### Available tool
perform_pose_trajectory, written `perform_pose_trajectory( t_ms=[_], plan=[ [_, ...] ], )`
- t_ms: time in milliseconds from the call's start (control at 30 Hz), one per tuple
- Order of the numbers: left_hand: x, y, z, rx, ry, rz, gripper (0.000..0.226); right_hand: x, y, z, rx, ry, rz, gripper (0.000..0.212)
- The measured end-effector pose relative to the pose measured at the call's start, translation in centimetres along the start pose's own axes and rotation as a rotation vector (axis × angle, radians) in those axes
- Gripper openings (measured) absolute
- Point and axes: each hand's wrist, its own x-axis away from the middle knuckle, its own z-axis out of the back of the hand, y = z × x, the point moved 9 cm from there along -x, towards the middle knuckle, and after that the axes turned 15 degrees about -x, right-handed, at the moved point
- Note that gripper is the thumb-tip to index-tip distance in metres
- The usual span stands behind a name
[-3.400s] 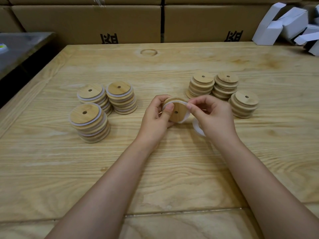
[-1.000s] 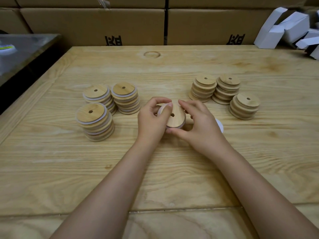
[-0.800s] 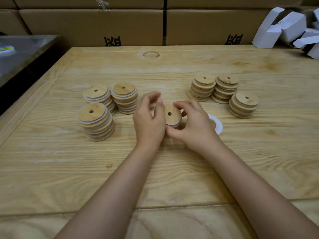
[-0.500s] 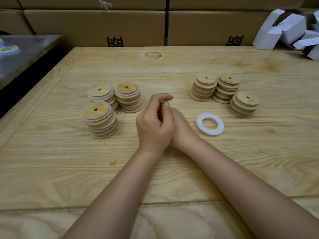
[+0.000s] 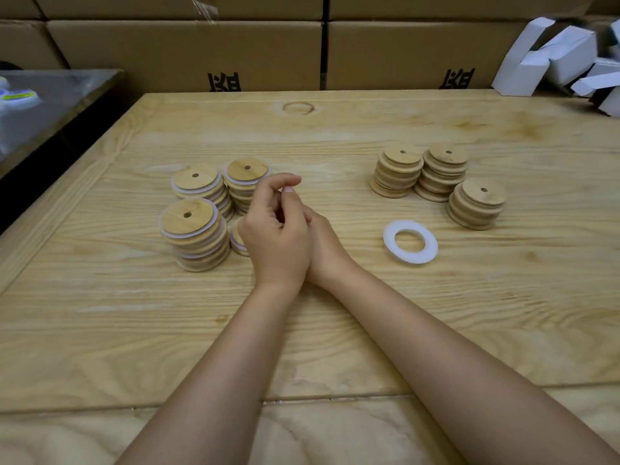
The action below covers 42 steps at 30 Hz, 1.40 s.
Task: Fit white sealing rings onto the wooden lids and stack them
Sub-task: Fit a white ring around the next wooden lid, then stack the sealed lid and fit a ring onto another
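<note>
Three stacks of wooden lids with white rings stand at the left. Three stacks of bare wooden lids stand at the right. One loose white sealing ring lies flat on the table between my hands and the bare stacks. My left hand hovers beside the ringed stacks, its fingers loosely curled with nothing in them. My right hand reaches behind it, fingers hidden. A ringed lid peeks out left of my left hand, low beside the front stack. Whether my right hand holds it is hidden.
The wooden table has a raised border on its left side. Brown cartons line the far edge. White folded boxes are piled at the back right. A dark metal surface stands beyond the left edge.
My right hand carried the ringed lid left, behind my left hand, to beside the front ringed stack. My left hand let go of it. The loose ring came into view.
</note>
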Motion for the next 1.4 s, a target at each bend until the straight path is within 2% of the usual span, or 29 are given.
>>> perform_pose_trajectory(
  t_ms=[100, 167, 267, 367, 433, 500, 567, 633, 900, 1033, 1167, 1267, 1400],
  plan=[
    [0.1, -0.5, -0.4, 0.009, -0.017, 0.012, 0.017, 0.2, -1.0, 0.5, 0.242, -0.08, 0.024, 0.021],
    [0.0, -1.2, -0.9, 0.021, -0.049, 0.042, 0.017, 0.2, -1.7, 2.1, 0.365, -0.049, 0.033, 0.014],
    [0.3, -2.3, -3.2, -0.028, -0.232, 0.089, 0.019, 0.6, -4.1, 6.9, 0.441, 0.165, 0.099, 0.013],
    [1.4, -3.7, -6.4, -0.126, -0.517, 0.165, 0.028, 2.1, -6.5, 13.9, 0.635, 0.488, 0.189, 0.019],
    [1.7, -4.3, -7.3, -0.172, -0.605, 0.182, 0.028, 3.5, -6.5, 18.4, 0.772, 0.676, 0.167, 0.026],
    [1.7, -4.6, -7.4, -0.177, -0.615, 0.192, 0.027, 4.6, -4.9, 21.5, 0.862, 0.777, 0.039, 0.039],
    [1.7, -4.6, -7.4, -0.174, -0.616, 0.192, 0.027, 5.2, -2.5, 23.3, 0.898, 0.771, -0.134, 0.053],
    [1.7, -4.6, -7.5, -0.175, -0.622, 0.198, 0.028, 5.2, -0.9, 23.9, 0.904, 0.733, -0.222, 0.057],
    [1.6, -4.9, -7.5, -0.178, -0.613, 0.207, 0.028, 5.6, -1.6, 24.7, 0.833, 0.85, -0.08, 0.044],
    [1.7, -4.8, -7.6, -0.17, -0.626, 0.218, 0.028, 6.2, -3.4, 24.1, 0.83, 0.912, 0.07, 0.04],
    [2.0, -4.1, -7.6, -0.053, -0.654, 0.243, 0.022, 5.9, -5.5, 21.2, 0.719, 0.824, 0.29, 0.042],
    [2.5, -3.1, -8.0, 0.117, -0.723, 0.271, 0.018, 5.2, -6.4, 17.7, 0.711, 0.647, 0.396, 0.04],
    [3.2, -2.1, -8.5, 0.278, -0.818, 0.321, 0.028, 4.3, -6.2, 12.7, 0.726, 0.353, 0.472, 0.039]
  ],
)
